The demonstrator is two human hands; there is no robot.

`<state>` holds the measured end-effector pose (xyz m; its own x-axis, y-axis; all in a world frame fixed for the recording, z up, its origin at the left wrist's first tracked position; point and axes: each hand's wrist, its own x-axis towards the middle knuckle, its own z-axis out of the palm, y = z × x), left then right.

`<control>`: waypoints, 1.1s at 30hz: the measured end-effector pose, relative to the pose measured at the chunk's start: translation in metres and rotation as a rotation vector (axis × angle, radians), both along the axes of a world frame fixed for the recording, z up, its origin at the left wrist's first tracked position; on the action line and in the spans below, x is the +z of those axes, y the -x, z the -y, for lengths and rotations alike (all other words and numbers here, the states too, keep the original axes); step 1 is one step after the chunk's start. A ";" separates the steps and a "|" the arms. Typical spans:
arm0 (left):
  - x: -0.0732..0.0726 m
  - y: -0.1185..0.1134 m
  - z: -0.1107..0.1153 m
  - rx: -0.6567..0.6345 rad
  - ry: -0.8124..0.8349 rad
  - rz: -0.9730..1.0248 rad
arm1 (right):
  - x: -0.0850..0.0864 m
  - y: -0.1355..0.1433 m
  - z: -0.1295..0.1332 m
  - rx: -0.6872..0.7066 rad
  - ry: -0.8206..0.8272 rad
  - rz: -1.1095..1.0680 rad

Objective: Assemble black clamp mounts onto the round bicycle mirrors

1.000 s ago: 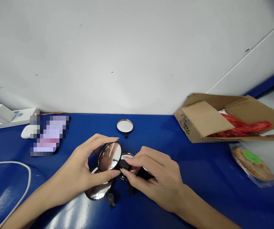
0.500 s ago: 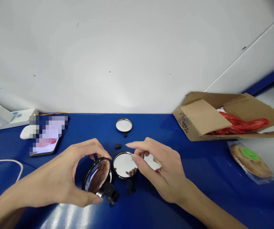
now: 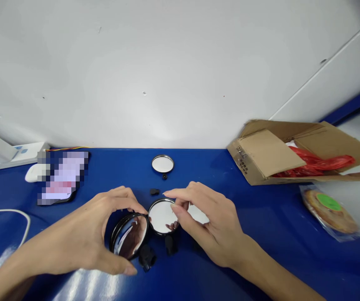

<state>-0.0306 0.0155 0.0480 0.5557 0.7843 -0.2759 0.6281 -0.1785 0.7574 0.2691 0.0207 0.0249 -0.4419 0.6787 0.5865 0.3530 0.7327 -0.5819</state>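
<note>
One round, black-rimmed glass mirror (image 3: 131,238) sits within the spread left hand (image 3: 88,238); the right hand (image 3: 213,223), thumb and forefinger apart, hangs beside a second round mirror (image 3: 161,215). A small black plastic piece (image 3: 154,192) already lies loose on the glossy blue bench (image 3: 267,221); whether the near black clamp (image 3: 147,257) remains attached is unclear.

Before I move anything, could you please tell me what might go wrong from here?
The left mirrors look stacked, so the upper one might slide or scratch the other if the left hand nudges it. The small black piece lies loose near the right hand, and a stray brush could knock it away. In this view the right thumb overlaps the middle mirror, so the glass might get smudged.
</note>
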 end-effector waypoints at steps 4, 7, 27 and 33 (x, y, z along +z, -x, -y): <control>-0.006 0.004 0.000 -0.016 -0.007 -0.035 | 0.000 0.000 0.000 0.010 -0.011 0.018; -0.010 0.007 0.000 -0.008 -0.008 -0.091 | 0.000 0.000 -0.001 0.004 -0.025 0.030; -0.007 0.005 0.002 -0.016 -0.064 -0.097 | -0.003 -0.002 -0.006 -0.087 -0.040 0.039; -0.007 0.003 0.003 0.099 -0.117 -0.061 | -0.011 -0.009 -0.026 -0.137 0.050 0.073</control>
<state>-0.0339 0.0129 0.0415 0.4587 0.8633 -0.2106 0.6914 -0.1979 0.6949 0.2786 0.0467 0.0140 -0.3837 0.7628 0.5205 0.4903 0.6459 -0.5852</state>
